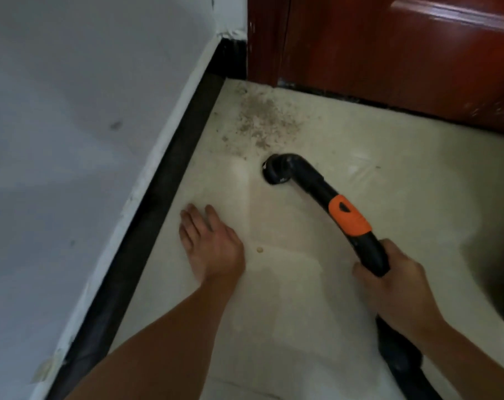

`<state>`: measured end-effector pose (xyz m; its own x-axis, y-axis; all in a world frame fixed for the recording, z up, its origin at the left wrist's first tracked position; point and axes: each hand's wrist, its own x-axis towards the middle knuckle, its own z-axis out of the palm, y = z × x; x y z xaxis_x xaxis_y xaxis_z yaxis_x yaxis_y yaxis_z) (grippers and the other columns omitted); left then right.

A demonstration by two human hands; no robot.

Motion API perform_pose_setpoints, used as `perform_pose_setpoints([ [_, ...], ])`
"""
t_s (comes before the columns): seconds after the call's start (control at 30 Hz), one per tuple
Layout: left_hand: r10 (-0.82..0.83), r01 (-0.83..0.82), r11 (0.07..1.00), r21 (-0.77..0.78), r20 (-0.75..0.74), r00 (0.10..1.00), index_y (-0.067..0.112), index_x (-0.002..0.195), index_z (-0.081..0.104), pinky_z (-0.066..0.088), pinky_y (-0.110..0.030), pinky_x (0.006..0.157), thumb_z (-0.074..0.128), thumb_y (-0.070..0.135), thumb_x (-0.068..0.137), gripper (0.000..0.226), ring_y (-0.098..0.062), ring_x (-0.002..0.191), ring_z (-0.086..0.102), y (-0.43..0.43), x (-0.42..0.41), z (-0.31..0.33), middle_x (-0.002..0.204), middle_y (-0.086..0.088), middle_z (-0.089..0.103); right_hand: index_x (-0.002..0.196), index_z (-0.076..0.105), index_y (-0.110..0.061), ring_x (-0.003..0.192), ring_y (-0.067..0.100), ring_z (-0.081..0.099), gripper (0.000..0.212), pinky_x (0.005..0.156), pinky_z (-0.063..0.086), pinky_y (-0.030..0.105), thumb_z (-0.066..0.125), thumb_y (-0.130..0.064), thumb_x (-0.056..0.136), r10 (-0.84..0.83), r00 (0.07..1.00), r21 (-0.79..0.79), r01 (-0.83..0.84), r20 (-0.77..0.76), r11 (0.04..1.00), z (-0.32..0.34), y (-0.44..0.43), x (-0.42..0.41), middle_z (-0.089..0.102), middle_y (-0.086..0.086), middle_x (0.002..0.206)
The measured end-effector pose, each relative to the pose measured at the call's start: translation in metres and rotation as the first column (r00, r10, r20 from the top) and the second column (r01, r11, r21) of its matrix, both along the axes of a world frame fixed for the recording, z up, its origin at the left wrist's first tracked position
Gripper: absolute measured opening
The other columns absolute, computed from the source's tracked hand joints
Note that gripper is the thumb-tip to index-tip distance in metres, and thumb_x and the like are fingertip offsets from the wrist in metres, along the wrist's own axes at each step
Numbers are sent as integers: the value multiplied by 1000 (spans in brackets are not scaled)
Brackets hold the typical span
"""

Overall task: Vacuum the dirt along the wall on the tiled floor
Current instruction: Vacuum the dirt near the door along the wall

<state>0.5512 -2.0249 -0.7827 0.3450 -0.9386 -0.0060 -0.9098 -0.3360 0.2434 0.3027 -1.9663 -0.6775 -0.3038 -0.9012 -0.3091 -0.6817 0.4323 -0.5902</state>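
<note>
Dirt (259, 122): a grey-brown scatter lay on the tiled floor (375, 145) in the corner, between the black skirting (164, 192) of the wall (72, 111) and the red-brown door (389, 53).
Vacuum tube (317, 186): black and curved, with an orange collar (349, 215). Its nozzle (275, 171) sat on the floor, just beside the near edge of the dirt.
Right hand (395, 287): fingers were curled tight round the vacuum tube below the orange collar.
Left hand (213, 246): pressed flat on the floor, palm down, fingers straight and close together. It was near the skirting, well apart from the vacuum tube, holding nothing.
Other: a small pale round spot (259, 250) lay on the tile between the two hands.
</note>
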Motion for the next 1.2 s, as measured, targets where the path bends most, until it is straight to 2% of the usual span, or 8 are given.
perform_pose_setpoints([
  [0.1, -1, 1, 999, 43, 2, 1000, 2, 141, 43, 20, -52, 117, 27, 27, 90, 59, -43, 140, 28, -2, 0, 4, 150, -29, 32, 93, 57, -18, 58, 25, 59, 17, 51, 43, 34, 71, -14, 85, -21, 1000, -4, 20, -23, 1000, 2, -18, 1, 61, 9, 68],
  [0.23, -9, 7, 998, 60, 36, 999, 2, 141, 42, 17, -50, 117, 26, 28, 90, 60, -44, 140, 28, -4, -1, 5, 150, -30, 31, 95, 55, -17, 59, 18, 57, 19, 49, 38, 28, 70, -15, 85, 42, 998, -57, -45, -54, 997, 6, -68, 11, 59, 6, 67],
  [0.4, -14, 10, 997, 77, 49, 999, 3, 142, 44, 14, -49, 116, 27, 28, 91, 60, -42, 141, 27, -3, -1, 9, 151, -29, 31, 96, 56, -18, 50, 18, 58, 20, 43, 39, 26, 73, -15, 84, 125, 992, 7, -125, -2, 992, 3, -46, 27, 58, 4, 60],
  [0.47, -5, 2, 998, 68, 44, 999, 3, 142, 44, 14, -48, 116, 27, 28, 90, 60, -42, 141, 27, -6, -3, 10, 150, -29, 32, 95, 55, -19, 49, 17, 57, 20, 42, 37, 25, 72, -17, 85, 135, 991, -13, -135, -2, 991, 1, -53, 30, 58, 3, 58],
  [0.67, -16, 11, 997, 71, 60, 998, 4, 142, 44, 15, -48, 116, 29, 28, 91, 58, -41, 141, 28, -6, -1, 6, 150, -28, 33, 101, 56, -16, 56, 23, 58, 22, 49, 40, 28, 70, -19, 85, 170, 985, -80, -168, 15, 983, -9, -102, 58, 57, 4, 65],
  [0.83, -20, 18, 999, 36, 65, 998, 3, 140, 46, 16, -49, 115, 29, 27, 91, 57, -42, 140, 30, -7, -1, 5, 149, -29, 35, 99, 54, -14, 62, 28, 56, 22, 49, 35, 26, 71, -18, 84, 210, 976, -75, -206, 57, 976, -5, -133, 82, 56, 5, 70],
  [1.07, -12, 11, 1000, 15, 40, 999, 3, 140, 47, 15, -50, 115, 29, 26, 89, 58, -42, 141, 29, -7, 0, 4, 150, -29, 33, 89, 55, -16, 55, 25, 59, 19, 49, 44, 31, 73, -10, 83, 331, 935, -2, -333, 129, 943, -1, -91, 71, 59, 8, 64],
  [1.2, -14, 13, 1000, 13, 47, 999, 2, 139, 48, 16, -50, 115, 30, 25, 89, 58, -43, 139, 32, -8, 1, 2, 148, -29, 36, 90, 58, -16, 54, 25, 59, 18, 49, 44, 33, 73, -11, 83, 279, 954, -7, -280, 112, 960, 1, -88, 61, 59, 8, 63],
])
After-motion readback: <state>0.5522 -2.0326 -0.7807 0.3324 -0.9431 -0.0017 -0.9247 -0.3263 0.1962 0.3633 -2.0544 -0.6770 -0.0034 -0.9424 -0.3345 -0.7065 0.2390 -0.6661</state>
